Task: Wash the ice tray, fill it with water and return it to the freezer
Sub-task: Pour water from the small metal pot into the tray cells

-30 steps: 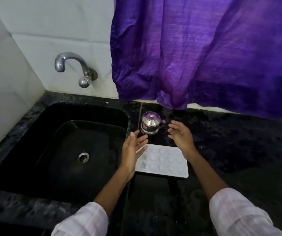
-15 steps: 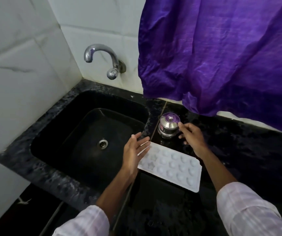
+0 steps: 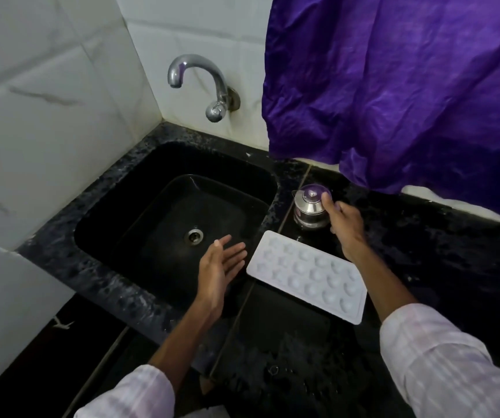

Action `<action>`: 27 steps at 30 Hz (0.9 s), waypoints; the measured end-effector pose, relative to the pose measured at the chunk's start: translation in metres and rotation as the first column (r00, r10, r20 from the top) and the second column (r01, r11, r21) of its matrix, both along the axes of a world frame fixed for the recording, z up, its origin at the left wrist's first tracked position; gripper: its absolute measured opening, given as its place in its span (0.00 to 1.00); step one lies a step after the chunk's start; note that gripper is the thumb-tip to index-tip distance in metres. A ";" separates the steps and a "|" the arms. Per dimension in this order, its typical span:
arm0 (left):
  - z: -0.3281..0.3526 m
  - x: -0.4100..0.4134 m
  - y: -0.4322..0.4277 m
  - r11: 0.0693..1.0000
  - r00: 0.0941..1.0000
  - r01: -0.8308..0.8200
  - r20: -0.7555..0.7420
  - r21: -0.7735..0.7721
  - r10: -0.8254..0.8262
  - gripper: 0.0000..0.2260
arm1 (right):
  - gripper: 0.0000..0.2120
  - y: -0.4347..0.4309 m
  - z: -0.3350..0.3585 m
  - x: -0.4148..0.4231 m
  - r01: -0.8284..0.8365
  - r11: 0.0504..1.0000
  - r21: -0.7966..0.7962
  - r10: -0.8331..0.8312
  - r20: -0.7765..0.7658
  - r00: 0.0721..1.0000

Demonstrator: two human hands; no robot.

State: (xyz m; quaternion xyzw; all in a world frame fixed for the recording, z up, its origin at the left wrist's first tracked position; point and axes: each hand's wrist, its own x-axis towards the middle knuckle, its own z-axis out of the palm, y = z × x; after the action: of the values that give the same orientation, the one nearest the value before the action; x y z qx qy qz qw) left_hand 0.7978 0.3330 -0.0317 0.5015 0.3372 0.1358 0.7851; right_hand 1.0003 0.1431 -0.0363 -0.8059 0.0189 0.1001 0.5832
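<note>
**Ice tray on bench beside sink; right hand at steel container**

While the white ice tray [image 3: 307, 274] lies flat on the black bench [image 3: 441, 267], neither hand touches it. Tray sits just right of the sink [image 3: 140, 285], its near-left corner close to the sink's right rim, long axis running from 10 o'clock to 4 o'clock. Its rounded moulds show as domes; whether that is the underside facing up I cannot tell.

Left hand [image 3: 218, 273]: open, fingers apart and extended, palm turned toward the tray, held above the sink's right edge at the tray's 9 o'clock. Near the tray's short end, not in contact. Holds nothing.

Right hand [image 3: 343, 220]: at the tray's 12 o'clock, fingers curled onto the right side of a small steel container [image 3: 309, 208] with a domed lid. Thumb rests at the lid's edge. Firmness of the grip cannot be judged.

Container stands upright on the bench, just beyond the tray's far long edge, apart from it.

Tap [image 3: 200, 82]: wall-mounted at the sink's 12 o'clock, no water seen running. Sink basin looks bare, drain [image 3: 195, 236] visible.

Purple cloth [image 3: 393, 86] hangs at 1 o'clock, behind the container. Bench surface shows wet patches at 6 o'clock.
</note>
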 end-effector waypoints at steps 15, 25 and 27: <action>-0.022 -0.001 0.025 0.987 0.990 0.130 -0.060 0.100 -0.124 0.07 | 0.27 -0.012 0.074 -0.064 -0.058 0.998 0.007 0.057 0.138 0.989; -0.038 0.020 0.032 0.906 0.941 0.337 -0.089 0.255 -0.325 0.08 | 0.29 0.002 0.081 -0.087 -0.027 0.972 -0.232 0.088 0.258 0.962; -0.040 0.022 0.032 0.888 0.933 0.359 -0.100 0.287 -0.345 0.08 | 0.28 0.006 0.081 -0.087 -0.032 0.957 -0.288 0.114 0.273 0.955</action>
State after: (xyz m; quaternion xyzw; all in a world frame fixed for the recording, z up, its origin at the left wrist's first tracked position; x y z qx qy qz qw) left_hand 0.8200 0.3654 -0.0714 0.6708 0.2343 0.0295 0.7031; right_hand 0.9128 0.1495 0.0442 -0.8865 -0.0820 0.0000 0.4554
